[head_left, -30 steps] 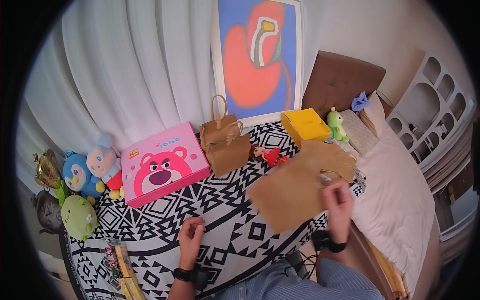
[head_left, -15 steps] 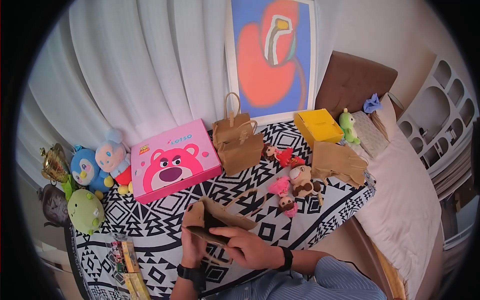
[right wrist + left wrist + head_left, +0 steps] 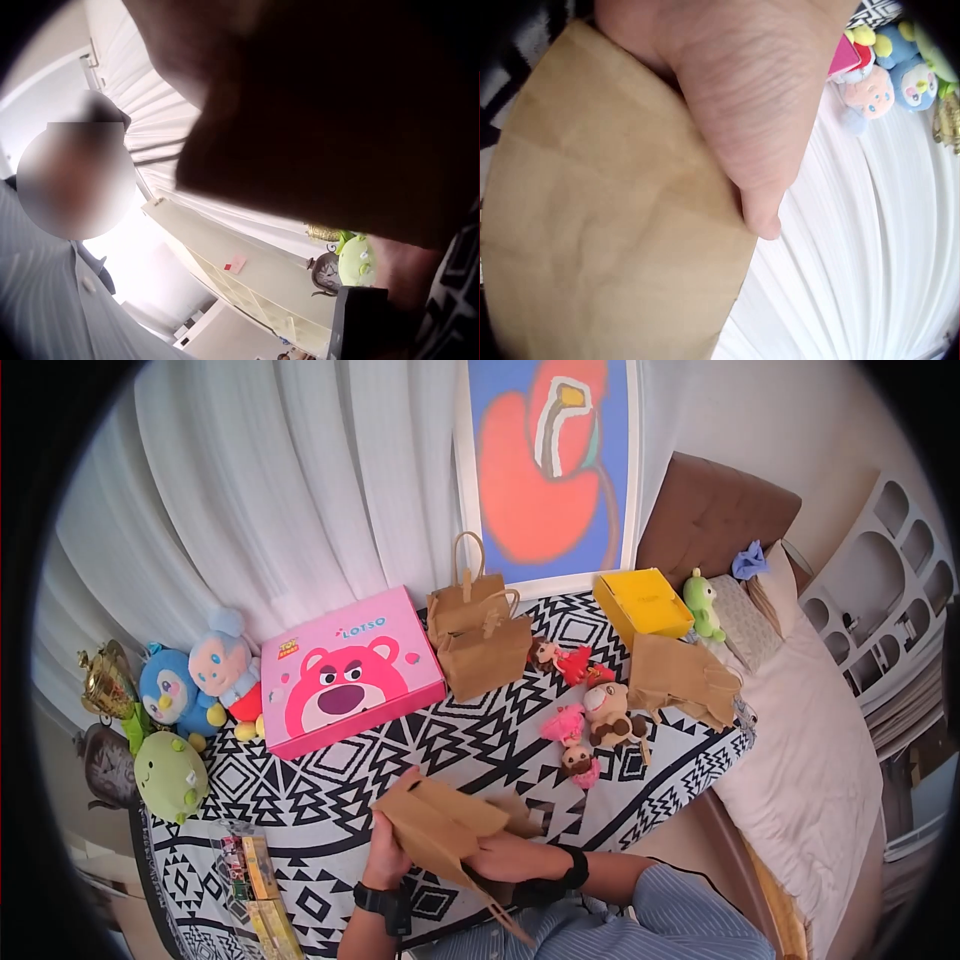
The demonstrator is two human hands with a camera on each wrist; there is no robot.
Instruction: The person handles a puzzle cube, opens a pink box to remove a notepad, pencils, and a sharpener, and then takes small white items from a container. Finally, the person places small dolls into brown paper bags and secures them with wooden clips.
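Observation:
A brown paper bag (image 3: 435, 822) is tilted over the patterned cloth in front of me. My left hand (image 3: 387, 848) grips its left side; in the left wrist view the thumb lies along the bag's edge. My right hand (image 3: 492, 861) reaches to the bag's right side, where brown paper covers its fingers, so I cannot tell whether they hold anything. In the right wrist view the bag (image 3: 322, 150) is a dark shape over most of the hand. A paper handle (image 3: 508, 918) hangs toward my lap.
Behind the bag stand a pink bear box (image 3: 350, 680) and two upright paper bags (image 3: 485, 660). To the right lie dolls (image 3: 567, 725), a plush toy (image 3: 610, 710), another paper bag (image 3: 685, 680) and a yellow box (image 3: 645, 605). Plush toys (image 3: 170, 775) and packets (image 3: 262, 880) are at left.
The right hand brought the bag from the right to the left hand, which took hold of it. The bag's opening has since turned from upward toward me, and the right hand's fingers have gone out of sight.

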